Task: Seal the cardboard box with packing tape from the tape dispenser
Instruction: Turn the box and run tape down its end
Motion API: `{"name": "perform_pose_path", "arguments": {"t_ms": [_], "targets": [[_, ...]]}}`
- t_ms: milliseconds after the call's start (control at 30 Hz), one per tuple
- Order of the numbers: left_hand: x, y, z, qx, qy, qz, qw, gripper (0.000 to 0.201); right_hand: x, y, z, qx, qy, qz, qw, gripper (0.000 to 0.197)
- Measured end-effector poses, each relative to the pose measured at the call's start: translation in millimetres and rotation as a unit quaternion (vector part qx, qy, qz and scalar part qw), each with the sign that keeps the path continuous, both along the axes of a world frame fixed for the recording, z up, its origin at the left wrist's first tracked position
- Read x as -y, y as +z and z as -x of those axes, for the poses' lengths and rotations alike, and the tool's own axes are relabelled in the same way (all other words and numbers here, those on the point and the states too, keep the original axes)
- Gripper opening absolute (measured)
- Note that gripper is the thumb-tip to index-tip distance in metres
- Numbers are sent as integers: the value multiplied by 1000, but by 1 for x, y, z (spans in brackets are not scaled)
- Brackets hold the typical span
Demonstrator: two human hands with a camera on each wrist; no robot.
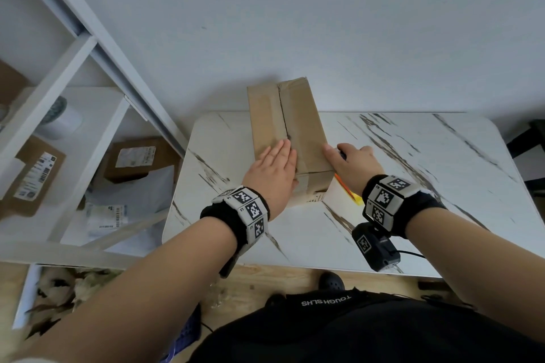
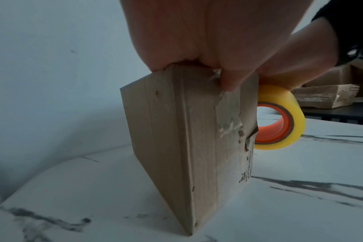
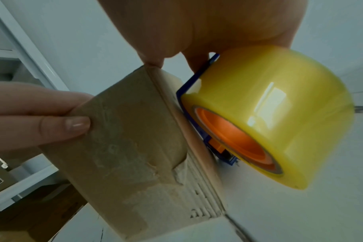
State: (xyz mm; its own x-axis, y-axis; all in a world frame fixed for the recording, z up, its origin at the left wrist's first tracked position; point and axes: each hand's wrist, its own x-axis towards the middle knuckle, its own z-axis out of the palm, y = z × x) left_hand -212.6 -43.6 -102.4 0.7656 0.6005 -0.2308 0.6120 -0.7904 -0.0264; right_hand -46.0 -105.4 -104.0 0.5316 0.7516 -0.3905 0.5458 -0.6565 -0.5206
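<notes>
The left hand lies flat on the near end of the box, fingers straight along the top and the thumb pressed against the near end face. The right hand is curled round the tape dispenser, held just beside the box's right near corner, with one fingertip touching the top edge there.

The dispenser has a thin blue plastic frame, and it carries a fat roll of glossy, see-through yellow tape on an orange core. The roll hangs close above the surface.

The box is a long brown cardboard block standing toward the far left of the surface, its two top flaps meeting in a dark seam that runs near to far. A shiny strip of tape covers the top. The near end face shows wrinkled, peeling old tape and torn cardboard.

The surface is smooth, white and marble-patterned with dark veins and rounded corners. To the left stands a white shelf holding brown parcels with printed labels.
</notes>
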Motion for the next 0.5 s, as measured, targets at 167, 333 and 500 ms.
{"name": "perform_pose_path", "arguments": {"t_ms": [167, 333, 500], "targets": [[-7, 2, 6, 65, -34, 43, 996, 52, -1, 0, 0, 7, 9, -1, 1000, 65], [-7, -1, 5, 87, -24, 55, 994, 49, -2, -1, 1, -2, 4, -5, 1000, 63], [-3, -2, 10, 129, -49, 52, 989, 47, -2, -4, 0, -1, 2, -10, 1000, 61]]}}
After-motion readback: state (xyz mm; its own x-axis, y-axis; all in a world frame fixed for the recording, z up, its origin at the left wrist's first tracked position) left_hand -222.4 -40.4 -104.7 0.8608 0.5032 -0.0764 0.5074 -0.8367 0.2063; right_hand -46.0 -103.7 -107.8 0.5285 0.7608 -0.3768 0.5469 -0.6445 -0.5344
